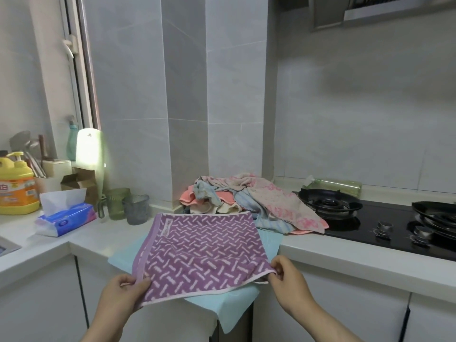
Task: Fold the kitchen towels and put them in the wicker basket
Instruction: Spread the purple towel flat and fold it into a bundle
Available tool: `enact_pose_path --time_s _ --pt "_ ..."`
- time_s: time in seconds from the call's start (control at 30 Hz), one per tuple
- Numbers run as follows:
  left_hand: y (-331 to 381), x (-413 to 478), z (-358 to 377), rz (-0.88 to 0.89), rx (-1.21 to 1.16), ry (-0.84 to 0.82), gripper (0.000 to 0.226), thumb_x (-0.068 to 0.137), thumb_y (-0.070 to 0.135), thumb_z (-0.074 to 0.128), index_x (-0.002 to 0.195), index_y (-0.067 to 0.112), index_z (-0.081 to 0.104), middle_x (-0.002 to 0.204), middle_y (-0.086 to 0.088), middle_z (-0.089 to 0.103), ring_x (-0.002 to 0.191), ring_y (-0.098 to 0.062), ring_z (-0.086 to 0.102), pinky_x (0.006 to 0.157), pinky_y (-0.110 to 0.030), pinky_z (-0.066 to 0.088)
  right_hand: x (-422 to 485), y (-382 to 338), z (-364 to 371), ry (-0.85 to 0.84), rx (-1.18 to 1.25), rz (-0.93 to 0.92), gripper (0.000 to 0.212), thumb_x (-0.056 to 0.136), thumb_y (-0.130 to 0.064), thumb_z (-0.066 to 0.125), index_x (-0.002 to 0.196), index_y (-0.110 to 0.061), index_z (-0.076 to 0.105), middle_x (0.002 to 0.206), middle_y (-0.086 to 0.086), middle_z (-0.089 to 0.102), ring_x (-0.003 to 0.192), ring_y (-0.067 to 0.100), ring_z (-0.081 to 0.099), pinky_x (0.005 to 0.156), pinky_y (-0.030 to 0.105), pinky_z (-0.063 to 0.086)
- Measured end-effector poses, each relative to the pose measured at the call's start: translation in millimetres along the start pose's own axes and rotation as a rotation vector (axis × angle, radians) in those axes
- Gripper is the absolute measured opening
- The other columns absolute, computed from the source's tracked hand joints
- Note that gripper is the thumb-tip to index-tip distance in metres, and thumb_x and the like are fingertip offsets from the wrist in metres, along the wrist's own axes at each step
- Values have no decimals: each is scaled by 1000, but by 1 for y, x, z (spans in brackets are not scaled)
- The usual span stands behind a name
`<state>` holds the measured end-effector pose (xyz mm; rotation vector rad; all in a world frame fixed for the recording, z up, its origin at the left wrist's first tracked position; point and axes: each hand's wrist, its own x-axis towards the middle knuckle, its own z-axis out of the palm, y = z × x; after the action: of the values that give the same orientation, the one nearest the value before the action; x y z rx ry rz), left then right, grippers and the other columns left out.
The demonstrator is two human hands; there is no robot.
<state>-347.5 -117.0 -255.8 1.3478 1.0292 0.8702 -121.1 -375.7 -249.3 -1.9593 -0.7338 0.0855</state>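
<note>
Purple towel (199, 248): spread at tabletop (345, 257) front edge
Left hand (121, 294): fingers pinching near left corner
Right hand (288, 280): fingers pinching near right corner
Towel pile (249, 201): back edge

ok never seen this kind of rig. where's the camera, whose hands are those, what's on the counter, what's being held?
There is no robot here. A person wears one wide-angle camera on the head, which looks forward and down, so this single picture is their own view.

The left hand and right hand are the person's bare hands. Each pinches a near corner of the purple towel, which is spread over a light blue sheet that hangs over the edge of the counter.

Behind it lies a pile of unfolded towels. To the left are a tissue pack, a yellow detergent bottle and two cups. To the right is a gas hob.

The wicker basket is not in view.
</note>
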Motion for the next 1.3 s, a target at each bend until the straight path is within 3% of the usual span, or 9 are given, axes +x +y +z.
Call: enact_pose_path --time_s 0.17,0.3,0.5,0.6,0.8,0.9,1.03,1.17,1.3 --pt "2 -1 -4 -111 -102 -74 17 89 3 67 81 0 52 73 -20 61 62 -23 58 46 -25 54 1 0 -1 28 86 52 23 82 -1 58 71 -14 43 66 0 42 60 15 35 57 28 27" --pt "6 -4 -14 -127 -92 -103 8 94 4 60 91 0 55 69 -16 59 58 -21 56 40 -21 50 -6 1 -7 2 212 99 23 80 6 55 69 -11 44 60 3 43 56 19 41 57 32 35" --pt "12 -12 -23 -81 -10 -140 22 97 7 56 77 4 47 57 -13 49 36 -14 46 34 -18 41 -19 5 -21 -147 272 157 22 82 11 51 79 -10 60 87 16 63 63 19 52 55 26 44" --pt "14 -13 -25 -79 -54 -115 23 97 4 54 82 11 38 58 -10 42 37 -13 38 31 -16 31 -19 4 -24 -220 382 217 29 82 13 51 73 -11 64 80 9 62 62 18 48 54 24 42" --pt "22 -13 -27 -193 -286 -196 18 97 -6 47 82 5 46 64 -8 39 29 -4 35 28 -9 24 -15 -7 -33 -382 576 529 25 88 15 46 99 4 65 76 16 63 50 12 49 46 19 46" --pt "31 -14 -32 -207 -358 -292 9 94 1 54 86 -1 56 64 -7 44 40 -5 38 33 -12 31 -15 -17 -44 -512 477 499 20 95 4 45 103 -5 61 73 17 65 45 13 45 41 20 40" --pt "36 -19 -33 -45 -45 -288 6 86 -5 64 92 -3 64 71 -7 54 59 -14 38 55 -23 34 -11 -21 -48 -448 463 387 23 92 2 43 101 -5 63 58 9 51 41 13 36 42 20 27" --pt "47 -21 -32 49 80 -239 6 91 -1 61 95 -2 65 62 -6 55 55 -16 41 51 -23 35 -8 -26 -47 -383 490 349 23 90 2 43 92 -7 64 52 7 41 42 14 27 44 20 20" --pt "52 -22 -36 -42 37 -239 7 91 -2 56 89 1 62 65 -11 53 51 -17 43 47 -19 43 -10 -24 -51 -420 404 290 22 87 5 45 94 0 65 52 10 45 44 15 33 44 23 26"
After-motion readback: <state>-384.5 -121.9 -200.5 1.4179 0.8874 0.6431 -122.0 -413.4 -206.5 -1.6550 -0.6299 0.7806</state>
